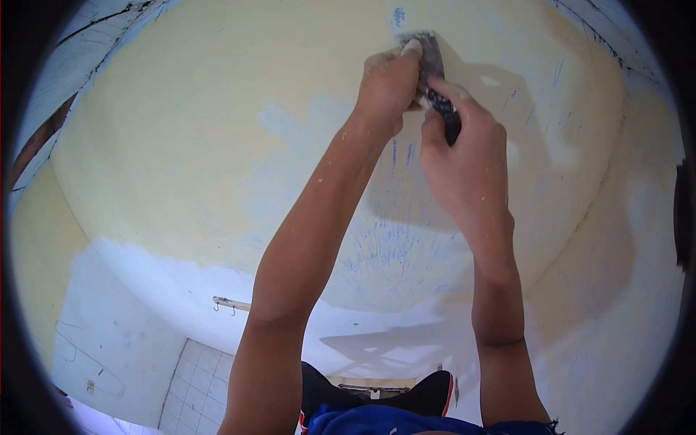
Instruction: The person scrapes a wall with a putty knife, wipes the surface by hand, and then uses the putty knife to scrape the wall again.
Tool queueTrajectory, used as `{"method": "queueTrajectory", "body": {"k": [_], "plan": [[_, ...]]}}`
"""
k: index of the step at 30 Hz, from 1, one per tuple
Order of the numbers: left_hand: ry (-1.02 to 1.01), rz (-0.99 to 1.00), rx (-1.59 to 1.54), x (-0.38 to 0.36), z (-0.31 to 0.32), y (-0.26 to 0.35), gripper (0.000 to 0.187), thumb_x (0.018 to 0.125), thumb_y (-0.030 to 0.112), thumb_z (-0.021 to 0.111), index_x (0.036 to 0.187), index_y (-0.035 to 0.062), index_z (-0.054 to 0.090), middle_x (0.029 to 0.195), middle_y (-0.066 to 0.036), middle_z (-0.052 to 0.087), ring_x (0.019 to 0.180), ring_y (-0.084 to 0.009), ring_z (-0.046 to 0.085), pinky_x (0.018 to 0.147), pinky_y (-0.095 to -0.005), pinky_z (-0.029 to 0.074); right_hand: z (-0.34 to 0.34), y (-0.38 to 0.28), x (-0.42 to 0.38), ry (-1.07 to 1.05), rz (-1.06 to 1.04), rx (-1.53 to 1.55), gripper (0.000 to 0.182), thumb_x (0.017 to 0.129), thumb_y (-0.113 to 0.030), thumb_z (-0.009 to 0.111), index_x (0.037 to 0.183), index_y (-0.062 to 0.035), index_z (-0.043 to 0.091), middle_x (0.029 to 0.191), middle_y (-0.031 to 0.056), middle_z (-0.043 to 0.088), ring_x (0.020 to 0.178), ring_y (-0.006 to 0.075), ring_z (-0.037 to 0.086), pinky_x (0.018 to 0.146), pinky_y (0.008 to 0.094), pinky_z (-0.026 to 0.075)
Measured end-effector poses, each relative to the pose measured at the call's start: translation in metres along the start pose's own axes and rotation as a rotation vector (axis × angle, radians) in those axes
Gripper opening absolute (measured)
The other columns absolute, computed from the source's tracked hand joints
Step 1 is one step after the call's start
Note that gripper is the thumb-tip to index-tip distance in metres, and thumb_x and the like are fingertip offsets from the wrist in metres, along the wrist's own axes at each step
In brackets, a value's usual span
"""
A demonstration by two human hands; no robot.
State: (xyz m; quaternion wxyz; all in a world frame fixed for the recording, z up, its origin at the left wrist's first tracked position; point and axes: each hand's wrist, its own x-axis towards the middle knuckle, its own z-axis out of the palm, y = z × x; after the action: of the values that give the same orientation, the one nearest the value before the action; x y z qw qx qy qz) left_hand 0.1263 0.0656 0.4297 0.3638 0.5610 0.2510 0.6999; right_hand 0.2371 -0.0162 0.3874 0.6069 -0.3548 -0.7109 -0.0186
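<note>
Both arms reach up to a pale yellow wall. My right hand wraps round the black handle of a putty knife, forefinger stretched along it toward the blade. The broad grey blade, smeared with whitish filler, points up at the wall. My left hand is closed at the blade's left side, its whitened thumb pressing on the blade face and its other fingers partly hidden. Just above the blade is a small blue scuffed patch. Bluish streaks fan out on the wall below my hands.
A hook rail is fixed low on the wall, left of my forearm. At the lower left lies a tiled floor. A dark object stands at the far right edge. Wall corners rise on both sides.
</note>
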Motion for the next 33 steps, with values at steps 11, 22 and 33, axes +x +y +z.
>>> {"method": "queueTrajectory", "body": {"k": [11,22,33], "plan": [[0.007,-0.034,-0.041,-0.012,-0.001,-0.006,0.035,0.1,0.03,0.056,0.08,0.0027,0.061,0.068,-0.005,0.058,0.057,-0.0133,0.05,0.052,-0.0325,0.042,0.005,0.006,-0.007,0.011,-0.034,0.028,0.034,0.087,-0.004,0.053,0.117,0.0085,0.063,0.079,0.0264,0.069,0.071,0.0367,0.071,0.071,0.0417,0.055],[-0.016,-0.014,-0.051,-0.014,-0.006,-0.013,0.034,0.102,0.028,0.051,0.082,0.0033,0.062,0.066,-0.005,0.06,0.053,-0.0135,0.054,0.05,-0.0298,0.047,0.004,0.006,-0.013,-0.033,-0.032,-0.049,0.036,0.088,-0.005,0.052,0.12,0.0082,0.061,0.076,0.0252,0.069,0.069,0.0366,0.07,0.071,0.0423,0.056],[0.044,0.016,-0.027,0.001,-0.003,0.005,0.035,0.102,0.028,0.051,0.078,0.0052,0.06,0.064,-0.005,0.059,0.051,-0.0131,0.051,0.049,-0.0289,0.045,0.001,-0.007,0.014,-0.007,-0.082,-0.056,0.032,0.086,-0.005,0.053,0.113,0.0076,0.066,0.081,0.0256,0.07,0.076,0.0377,0.07,0.074,0.0425,0.056]]}}
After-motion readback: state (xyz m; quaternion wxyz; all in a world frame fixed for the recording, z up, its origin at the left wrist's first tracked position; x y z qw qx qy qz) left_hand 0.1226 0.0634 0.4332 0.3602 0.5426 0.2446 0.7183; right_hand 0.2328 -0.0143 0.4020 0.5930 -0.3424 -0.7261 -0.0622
